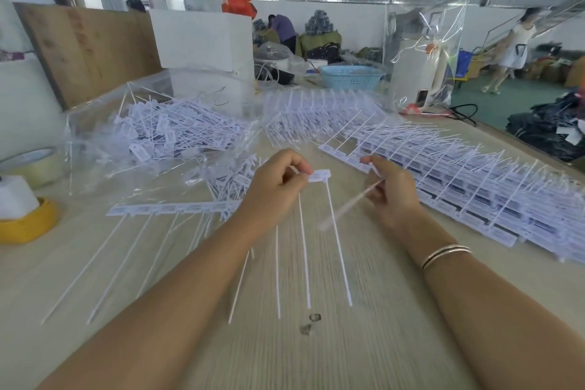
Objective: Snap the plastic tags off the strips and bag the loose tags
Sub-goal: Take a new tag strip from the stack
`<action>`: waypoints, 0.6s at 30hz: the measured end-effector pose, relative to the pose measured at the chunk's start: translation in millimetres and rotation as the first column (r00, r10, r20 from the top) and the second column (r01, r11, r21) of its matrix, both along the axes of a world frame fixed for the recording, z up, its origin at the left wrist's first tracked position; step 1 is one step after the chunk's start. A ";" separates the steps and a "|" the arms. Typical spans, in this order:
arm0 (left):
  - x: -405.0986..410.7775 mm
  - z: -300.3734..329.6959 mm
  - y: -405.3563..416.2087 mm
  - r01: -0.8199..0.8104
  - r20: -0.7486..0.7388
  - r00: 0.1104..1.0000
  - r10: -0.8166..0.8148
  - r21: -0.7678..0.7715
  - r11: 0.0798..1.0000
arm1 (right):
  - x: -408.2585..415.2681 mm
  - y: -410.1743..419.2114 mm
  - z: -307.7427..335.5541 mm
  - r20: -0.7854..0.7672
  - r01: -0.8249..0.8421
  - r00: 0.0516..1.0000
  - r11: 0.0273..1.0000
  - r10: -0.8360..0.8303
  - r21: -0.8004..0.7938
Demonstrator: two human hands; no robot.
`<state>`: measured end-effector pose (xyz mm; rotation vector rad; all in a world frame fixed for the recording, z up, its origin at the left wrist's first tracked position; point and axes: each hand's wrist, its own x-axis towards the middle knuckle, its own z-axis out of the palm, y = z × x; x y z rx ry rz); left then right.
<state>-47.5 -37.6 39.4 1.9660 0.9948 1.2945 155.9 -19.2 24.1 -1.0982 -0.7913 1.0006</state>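
Pinching a white tag (319,175) above the table (316,358), our left hand (278,187) grips several tags' thin tails. Our right hand (391,190) grasps one loose tag's tail (348,204). Behind the left hand lies a clear bag of loose tags (171,133).

No legible text anywhere, only blurred dark print on the white tags (320,175).

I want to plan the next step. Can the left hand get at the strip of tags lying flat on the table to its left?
Probably yes. The strip of tags lies uncovered beside the left hand, but that hand already pinches a tag.
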 end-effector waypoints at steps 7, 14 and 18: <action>3.0 -13.7 6.4 0.025 -0.181 0.983 -0.025 -0.003 1.000 | -18.9 3.5 -6.6 0.763 -0.138 0.635 0.990 0.119 -0.040; 3.9 -17.0 9.4 0.050 -0.305 0.952 -0.026 0.069 0.996 | -34.9 -13.4 -8.2 0.853 -0.184 0.516 0.961 -0.082 0.204; 0.7 -17.7 8.7 0.051 -0.386 0.923 0.009 0.146 0.988 | -39.5 -16.6 -6.7 0.828 -0.260 0.553 0.963 0.093 0.066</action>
